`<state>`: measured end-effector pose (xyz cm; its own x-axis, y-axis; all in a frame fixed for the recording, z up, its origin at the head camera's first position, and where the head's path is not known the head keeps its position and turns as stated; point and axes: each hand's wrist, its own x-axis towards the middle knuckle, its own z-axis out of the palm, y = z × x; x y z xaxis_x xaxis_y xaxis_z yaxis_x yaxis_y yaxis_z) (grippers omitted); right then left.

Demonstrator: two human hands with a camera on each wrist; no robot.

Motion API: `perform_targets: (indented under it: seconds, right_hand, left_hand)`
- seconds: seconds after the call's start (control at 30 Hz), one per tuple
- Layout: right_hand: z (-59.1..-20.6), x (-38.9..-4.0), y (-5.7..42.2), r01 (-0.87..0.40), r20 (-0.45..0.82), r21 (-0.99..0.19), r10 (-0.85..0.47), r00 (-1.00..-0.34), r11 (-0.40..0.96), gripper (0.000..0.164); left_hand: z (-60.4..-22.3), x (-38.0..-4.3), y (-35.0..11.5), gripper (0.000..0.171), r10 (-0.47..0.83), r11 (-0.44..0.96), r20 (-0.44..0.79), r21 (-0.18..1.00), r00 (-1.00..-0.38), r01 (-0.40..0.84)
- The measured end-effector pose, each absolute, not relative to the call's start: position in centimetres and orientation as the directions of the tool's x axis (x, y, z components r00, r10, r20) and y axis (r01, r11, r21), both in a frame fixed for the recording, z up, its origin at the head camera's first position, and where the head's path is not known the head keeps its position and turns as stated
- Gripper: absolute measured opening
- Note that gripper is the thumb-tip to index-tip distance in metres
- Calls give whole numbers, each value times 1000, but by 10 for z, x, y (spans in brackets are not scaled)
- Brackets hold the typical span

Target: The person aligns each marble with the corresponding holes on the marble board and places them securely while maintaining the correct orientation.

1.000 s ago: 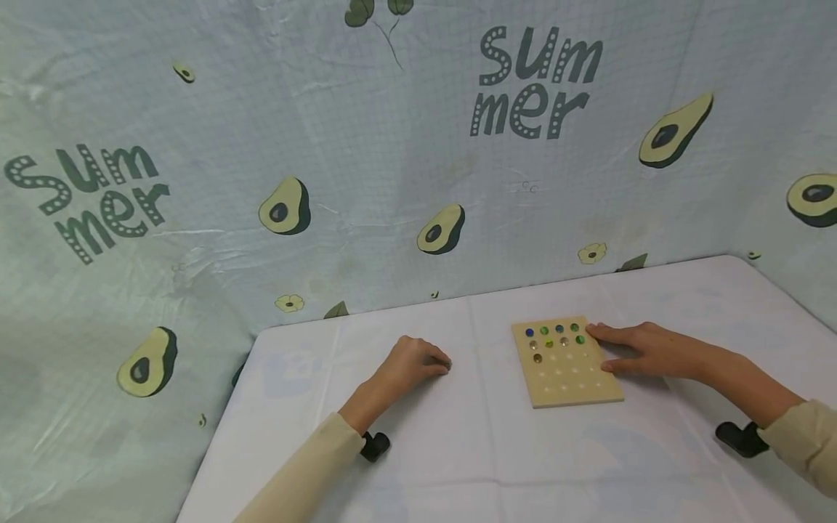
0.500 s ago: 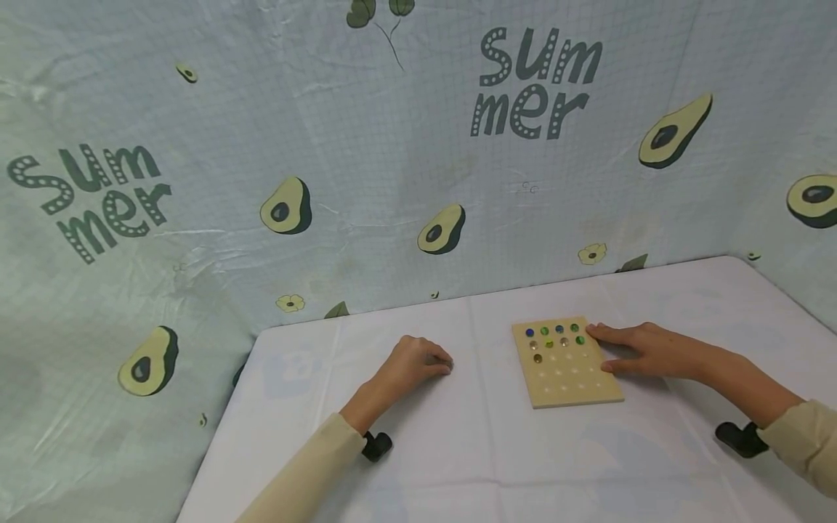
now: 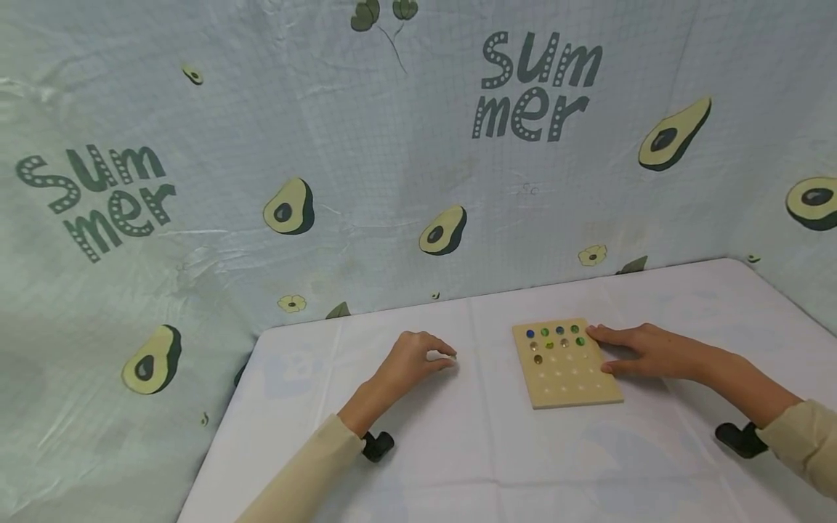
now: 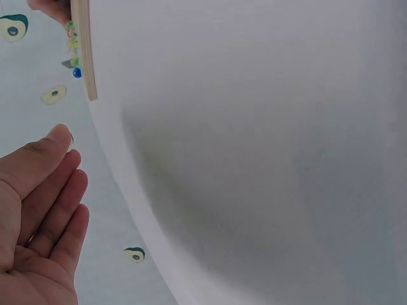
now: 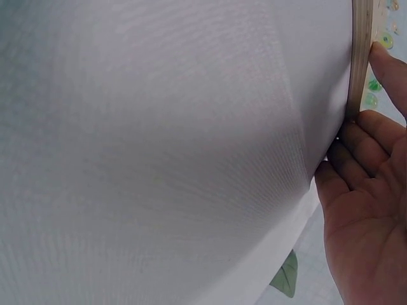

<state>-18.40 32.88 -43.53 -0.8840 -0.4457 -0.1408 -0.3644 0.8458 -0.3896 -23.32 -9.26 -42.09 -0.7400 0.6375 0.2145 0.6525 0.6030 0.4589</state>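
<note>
My left hand point(image 3: 408, 363) is over the table left of the board, thumb and index fingertip pinching a small pale glass marble point(image 4: 71, 145), mostly hidden between them. The other fingers are loosely bent in the left wrist view. A square light wooden board point(image 3: 575, 381) with rows of shallow hollows lies on the table. Blue, green, yellow-green and clear marbles fill its two far rows, and a brownish marble point(image 3: 538, 359) sits at the left end of the third. My right hand point(image 3: 647, 352) rests against the board's right edge with fingers extended, thumb nearer me.
A white cloth covers the table point(image 3: 445, 450). Behind it hangs a pale curtain point(image 3: 366, 167) printed with avocados and lettering. Black wrist devices, one on the left wrist point(image 3: 377, 446) and one on the right point(image 3: 742, 439), hang below the forearms.
The left hand has lifted slightly and shifted a little to the right, with its thumb and index finger now more extended. The right hand and the board have stayed put.
</note>
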Motion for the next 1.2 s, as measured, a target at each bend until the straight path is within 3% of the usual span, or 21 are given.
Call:
perform_targets:
  seconds: [0.53, 1.2]
  right_hand:
    - [-440, -184, 330, -358, -160, -409, -453, -877, 839, 86]
    - [-435, -185, 329, -361, -160, -397, -451, -878, 844, 86]
  left_hand:
    - [-416, -225, -91, 18, 610, 590, 232, 504, -757, 630]
    - [-409, -220, -71, 17, 636, 474, 367, 508, -679, 719]
